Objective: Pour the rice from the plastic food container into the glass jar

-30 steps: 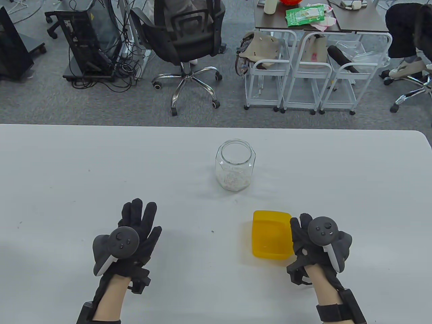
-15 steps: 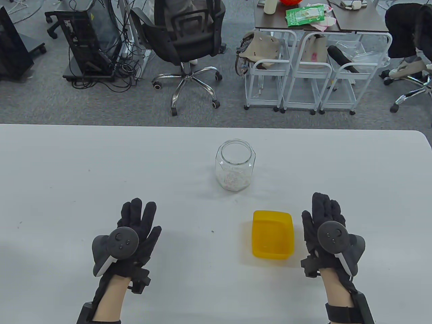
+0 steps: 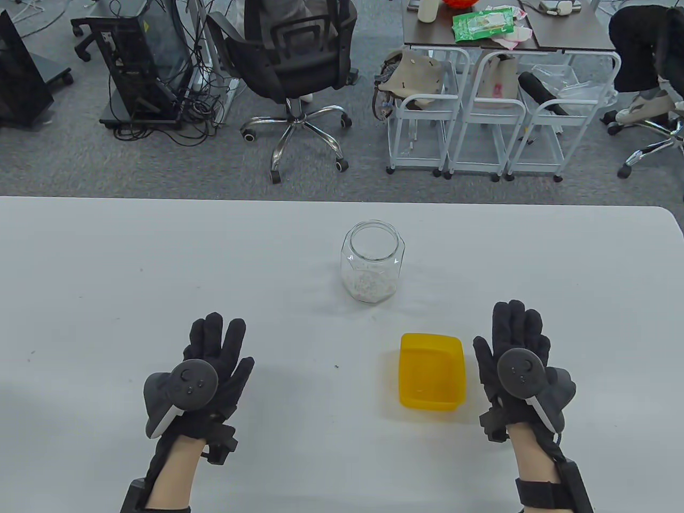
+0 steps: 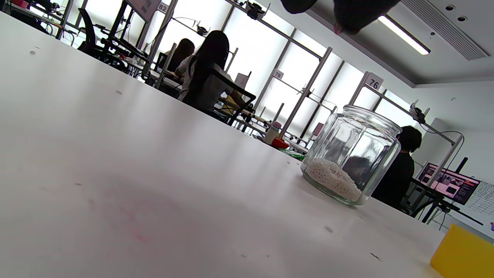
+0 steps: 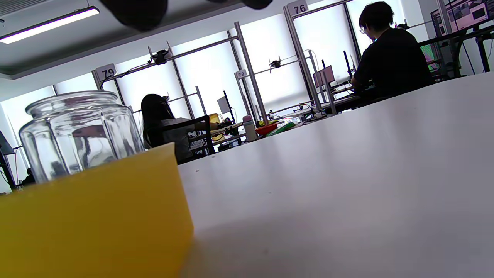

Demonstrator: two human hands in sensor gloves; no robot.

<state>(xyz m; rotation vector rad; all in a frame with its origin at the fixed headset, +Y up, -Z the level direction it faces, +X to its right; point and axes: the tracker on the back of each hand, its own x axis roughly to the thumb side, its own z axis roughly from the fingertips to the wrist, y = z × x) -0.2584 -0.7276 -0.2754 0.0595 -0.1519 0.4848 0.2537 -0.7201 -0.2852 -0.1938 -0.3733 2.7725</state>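
Observation:
A clear glass jar (image 3: 373,269) stands upright at the table's middle with white rice in its bottom; it also shows in the left wrist view (image 4: 351,160) and the right wrist view (image 5: 79,131). A yellow plastic container (image 3: 431,371) sits upright in front of it, to the right, and looks empty. My right hand (image 3: 515,342) lies flat on the table just right of the container, fingers stretched out, apart from it. My left hand (image 3: 216,347) lies flat at the front left, fingers spread, holding nothing.
The white table (image 3: 133,267) ends at its far edge near the jar's back. Beyond it stand an office chair (image 3: 291,64), white trolleys (image 3: 475,128) and a computer tower (image 3: 144,64). The container's corner shows in the left wrist view (image 4: 463,255).
My right hand let go of the yellow container's right side, moved a little right and laid its fingers out flat. The container stays put. My left hand has barely moved.

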